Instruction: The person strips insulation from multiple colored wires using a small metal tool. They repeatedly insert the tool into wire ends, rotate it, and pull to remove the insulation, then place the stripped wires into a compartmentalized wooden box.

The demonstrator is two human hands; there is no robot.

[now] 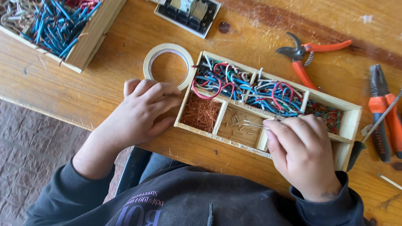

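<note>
Right hand (302, 152): fingers pinching thin metal pins (248, 124), holding them over the middle lower slot of the tray (350, 128).
Left hand (142, 110): fingers curled shut, gripping nothing visible, resting on the counter (252, 37) just beside the tray's left wall, touching the tape roll (168, 64).
Done: copper strands (201, 113) sitting in the left slot, wire offcuts (251, 88) filling the top slots.
Left: middle slot holding only a few small bits, likely still filling.

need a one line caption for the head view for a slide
Right hand pinching thin tweezers over a compartmented wooden tray of wire offcuts, left hand resting beside a tape roll.
</note>
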